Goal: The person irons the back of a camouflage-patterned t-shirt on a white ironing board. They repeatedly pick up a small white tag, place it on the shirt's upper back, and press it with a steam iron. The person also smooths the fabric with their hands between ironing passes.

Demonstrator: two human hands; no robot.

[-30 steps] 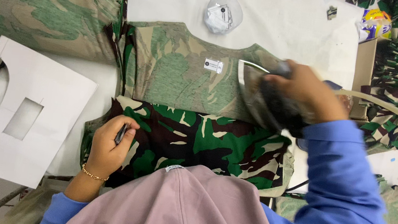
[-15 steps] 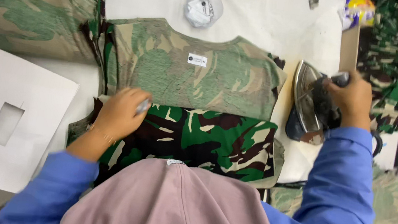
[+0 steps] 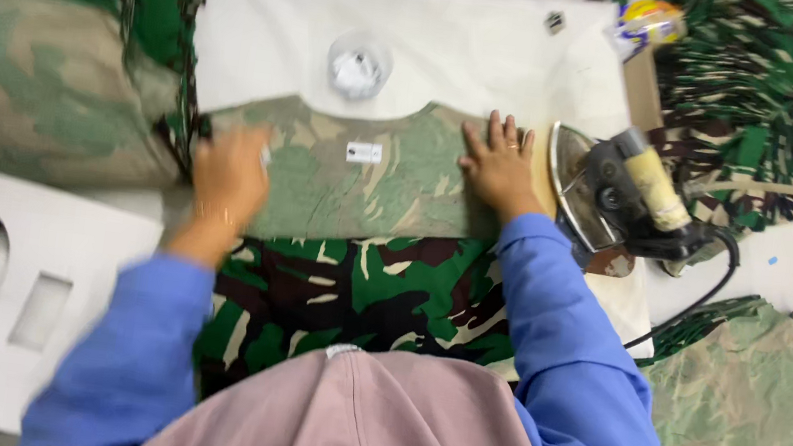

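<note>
The pale, faded-green camouflage fabric piece (image 3: 361, 183), with a small white label (image 3: 364, 152) sewn near its middle, lay flat on the white padded table (image 3: 458, 49) and serves here as the landmark. The right hand (image 3: 498, 165) rested palm down on the right end of this piece, fingers spread wide and flat, holding nothing (a ring showed on one finger). The left hand (image 3: 229, 175) lay at the left end of the same piece; it was blurred, so whether it pinched the cloth or merely pressed it cannot be told. Both arms wore blue sleeves (image 3: 563, 344).

Directly below the pale piece, and touching its lower edge, lay a dark green, brown and black camouflage garment (image 3: 358, 289). Just right of the pale piece, an electric iron (image 3: 612, 194) with a shiny soleplate and a yellowish handle stood tipped on its side, apart from the right hand, its black cord (image 3: 699, 301) trailing down and to the right. Above the pale piece, on the bare table, sat a small clear round container (image 3: 359, 65) with something white inside. Left of and below the pale piece lay a white cardboard template (image 3: 33, 310) with a rectangular cut-out. Further stacks of camouflage cloth (image 3: 766, 87) lay at the upper right, well apart from the pale piece.
</note>
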